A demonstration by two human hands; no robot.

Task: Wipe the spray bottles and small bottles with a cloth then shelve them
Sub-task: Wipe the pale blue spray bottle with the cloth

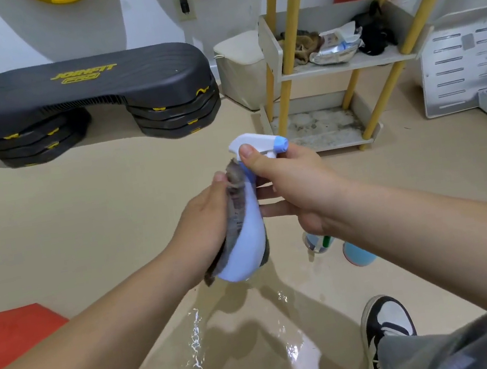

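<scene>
Wiping is under way: your right hand grips the spray bottle by its neck, thumb up on the white trigger head. Your left hand is curled round a grey cloth and presses it to the bottle's side. The hands are close together with the bottle between them, held in the air in front of the shelf, on your side of it.

Two small bottles stand on the floor below your right wrist, also short of the shelf (one pale blue, one clear with a green part; whether they have been wiped cannot be told).

Rags and packets lie on the shelf's middle tier, and no bottle shows on any tier in view. So the task looks early. This bottle is mid-wipe and nothing appears shelved. Wiping the small bottles and all the shelving seem left to do.
</scene>
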